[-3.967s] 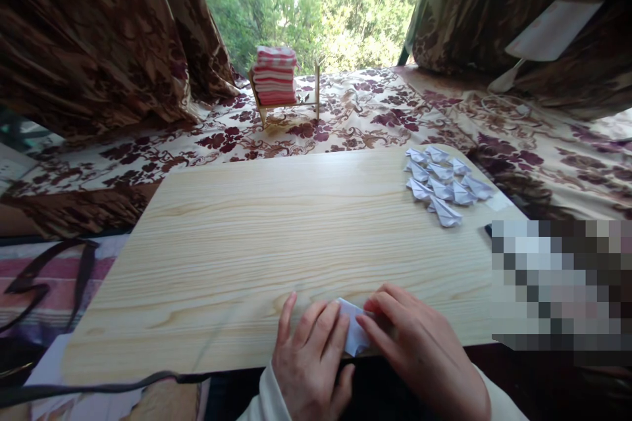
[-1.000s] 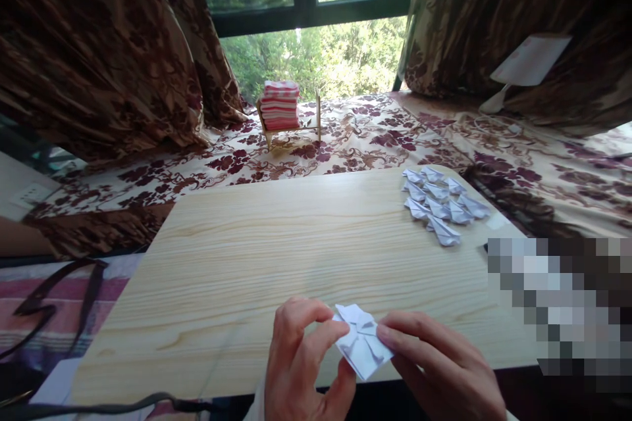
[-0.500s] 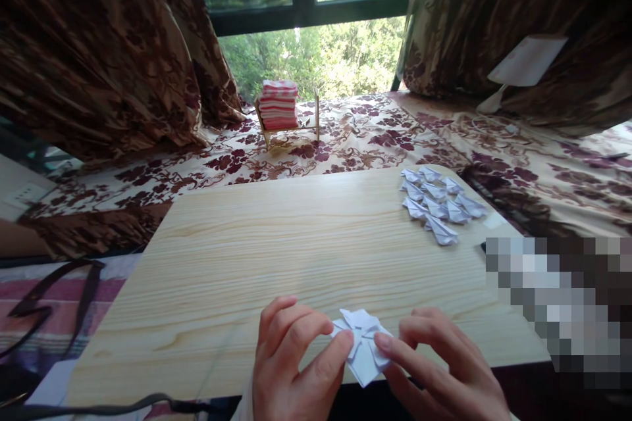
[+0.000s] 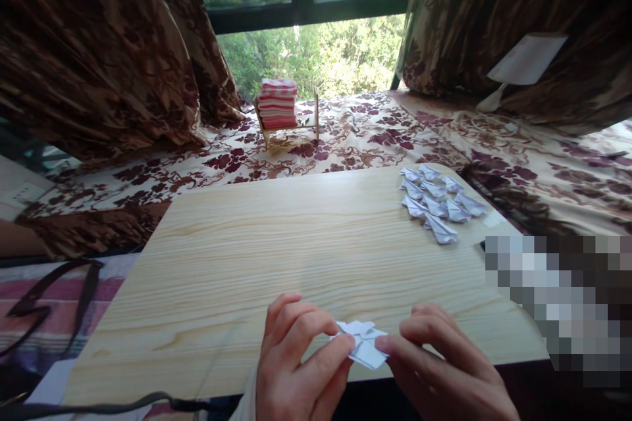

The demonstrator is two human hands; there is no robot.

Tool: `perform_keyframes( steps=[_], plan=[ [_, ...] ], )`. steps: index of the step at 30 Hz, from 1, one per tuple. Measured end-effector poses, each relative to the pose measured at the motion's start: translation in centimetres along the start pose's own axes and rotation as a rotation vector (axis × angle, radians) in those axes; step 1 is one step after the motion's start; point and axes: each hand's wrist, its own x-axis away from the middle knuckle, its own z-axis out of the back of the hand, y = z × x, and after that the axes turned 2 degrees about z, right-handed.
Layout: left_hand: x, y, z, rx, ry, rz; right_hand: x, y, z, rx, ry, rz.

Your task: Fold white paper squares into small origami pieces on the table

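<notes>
Between my hands, close to the table's front edge, is a white folded paper piece (image 4: 368, 354) with layered flaps meeting near its middle. My left hand (image 4: 301, 362) pinches its left side, the thumb on top. On the right side, the index finger and thumb of my right hand (image 4: 444, 358) grip the paper's edge; that thumb is mostly hidden beneath. At the table's far right corner lies a cluster of several folded white paper pieces (image 4: 437, 200), close together.
The wooden table (image 4: 237, 263) has a dark strap (image 4: 123, 402) across its front left. Behind it, a small stand (image 4: 289, 126) carries folded pink-striped cloths (image 4: 278, 104). A white lamp (image 4: 528, 59) stands at the right by the curtain. A pixelated patch covers the right side.
The paper has tilted in my fingers, so its near point no longer hangs as low and it looks flatter. Both hands keep their grip and have shifted only slightly.
</notes>
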Motion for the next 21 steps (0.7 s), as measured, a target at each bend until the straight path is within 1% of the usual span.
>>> perform_keyframes(
  steps=[1, 2, 3, 5, 6, 7, 8, 9, 11, 12, 14, 16, 18, 20, 21],
  plan=[
    [-0.1, 0.0, -0.3, 0.096, -0.005, 0.107, -0.1, 0.2, -0.1, -0.029, -0.016, -0.055],
    [-0.2, -0.1, -0.6, 0.214, -0.016, 0.251, -0.1, 0.5, -0.2, -0.06, -0.029, -0.116],
    [-0.4, -0.3, -1.0, 0.357, -0.021, 0.444, -0.1, 0.9, -0.4, -0.086, -0.038, -0.185],
    [-0.6, -1.0, -1.6, 0.654, -0.015, 0.89, 0.2, 1.5, -0.8, -0.104, -0.047, -0.278],
    [-0.7, -1.4, -1.9, 0.784, -0.013, 1.085, 0.4, 1.7, -1.1, -0.093, -0.059, -0.278],
    [-0.7, -1.7, -2.1, 0.852, -0.013, 1.187, 0.7, 1.9, -1.3, -0.066, -0.074, -0.248],
    [-0.7, -2.0, -2.4, 0.902, -0.016, 1.254, 1.0, 1.9, -1.5, -0.025, -0.083, -0.193],
    [-0.7, -2.2, -2.6, 0.925, -0.021, 1.279, 1.2, 1.9, -1.7, 0.021, -0.083, -0.123],
    [-0.7, -2.3, -2.9, 0.941, -0.038, 1.286, 1.3, 1.7, -2.0, 0.104, -0.053, 0.001],
    [-0.8, -2.3, -3.1, 0.945, -0.05, 1.286, 1.3, 1.6, -2.1, 0.13, -0.029, 0.045],
    [-0.9, -2.1, -3.2, 0.928, -0.076, 1.268, 1.0, 1.4, -2.2, 0.146, 0.005, 0.085],
    [-1.2, -1.9, -3.2, 0.889, -0.102, 1.234, 0.5, 1.3, -2.2, 0.11, 0.009, 0.08],
    [-1.3, -1.9, -3.0, 0.837, -0.115, 1.19, 0.1, 1.3, -2.2, 0.029, -0.007, 0.033],
    [-1.3, -2.0, -2.4, 0.768, -0.093, 1.141, -0.3, 1.3, -2.2, -0.073, -0.019, -0.069],
    [-1.3, -2.0, -2.1, 0.712, -0.067, 1.089, -0.4, 1.3, -2.2, -0.128, -0.03, -0.136]
  ],
)
